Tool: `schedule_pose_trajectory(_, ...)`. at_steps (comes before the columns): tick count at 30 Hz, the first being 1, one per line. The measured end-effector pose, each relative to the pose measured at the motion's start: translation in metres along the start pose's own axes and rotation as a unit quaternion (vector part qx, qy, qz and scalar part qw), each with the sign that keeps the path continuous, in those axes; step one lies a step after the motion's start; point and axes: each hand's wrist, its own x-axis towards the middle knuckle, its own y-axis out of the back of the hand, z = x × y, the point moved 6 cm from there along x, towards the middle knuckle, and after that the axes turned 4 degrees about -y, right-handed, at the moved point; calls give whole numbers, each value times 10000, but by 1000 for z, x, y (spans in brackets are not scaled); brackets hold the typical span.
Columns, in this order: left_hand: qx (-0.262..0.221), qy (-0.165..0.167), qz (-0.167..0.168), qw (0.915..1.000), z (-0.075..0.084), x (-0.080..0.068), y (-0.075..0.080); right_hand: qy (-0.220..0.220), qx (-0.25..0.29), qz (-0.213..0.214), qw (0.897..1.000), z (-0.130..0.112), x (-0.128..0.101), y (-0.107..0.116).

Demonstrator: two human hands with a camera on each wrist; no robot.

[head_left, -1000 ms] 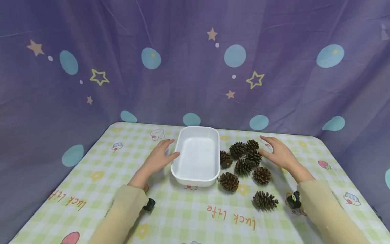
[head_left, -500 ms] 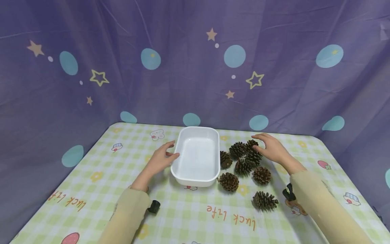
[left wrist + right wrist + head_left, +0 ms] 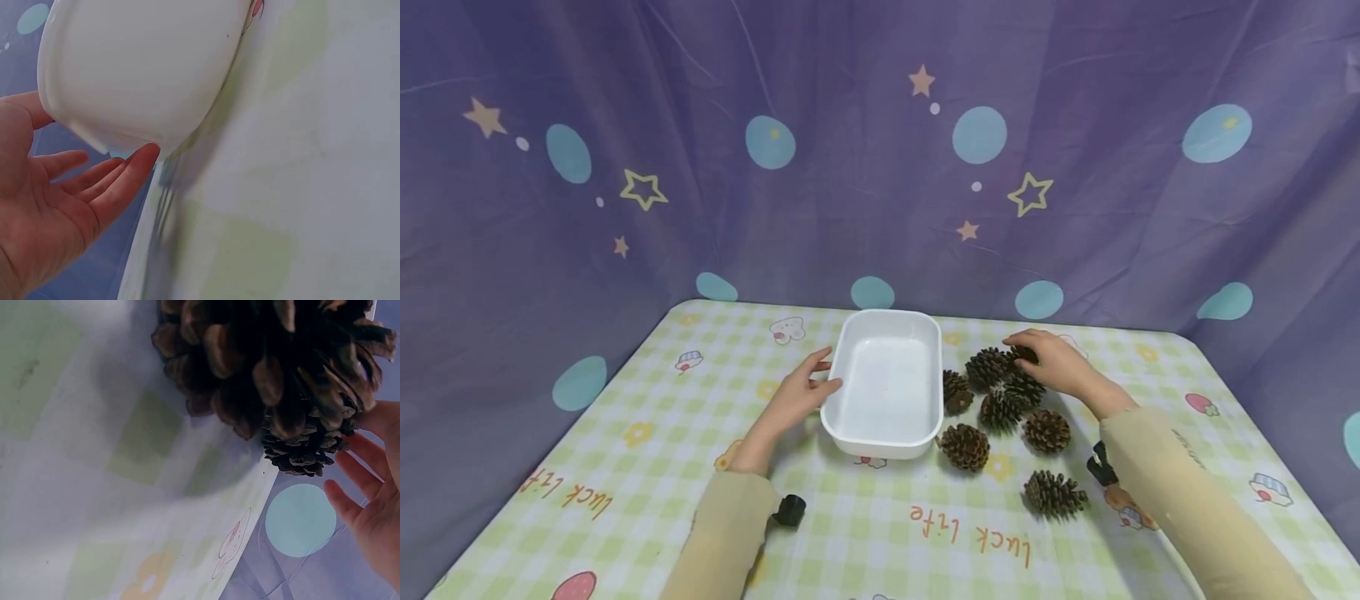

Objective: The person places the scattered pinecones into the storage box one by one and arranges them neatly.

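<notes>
A white rectangular tub (image 3: 886, 392) stands on the table in the head view. My left hand (image 3: 800, 393) is at its left side, thumb over the rim and fingers along the outer wall. From the left wrist, a loosely extended left hand (image 3: 75, 194) shows with one fingertip right at the tub's lower edge. My right hand (image 3: 1051, 360) reaches over the back-right pine cone (image 3: 1022, 355), partly hiding it, with fingers and thumb on either side. In the right wrist view, the right hand's fingers lie extended beside a small pine cone (image 3: 300, 450), behind a larger pine cone (image 3: 250, 362).
Several more pine cones lie right of the tub, among them one by its front corner (image 3: 964, 447) and a separate one nearer me (image 3: 1055, 495). A checked tablecloth (image 3: 850, 533) covers the table. Behind it hangs a purple curtain (image 3: 850, 225).
My right hand has moved left and in over the back-right pine cone. My left hand has shifted slightly right, up against the tub. The tub and pine cones stay in place.
</notes>
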Motion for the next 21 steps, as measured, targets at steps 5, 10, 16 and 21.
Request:
schedule_pose_trajectory(5,-198,144,-50,9997,0,-1,-2,-94,-11,-151,9998,1,3,-3)
schedule_pose_trajectory(10,-333,242,-139,9991,18,-10,-1,-232,-8,-300,9993,5,6,-7)
schedule_pose_trajectory(16,-367,171,-162,9990,21,-11,-2,-279,56,-408,9988,8,10,-10)
schedule_pose_trajectory(21,-314,121,-127,9994,-1,-2,-4,-348,-80,-353,9987,12,12,-9)
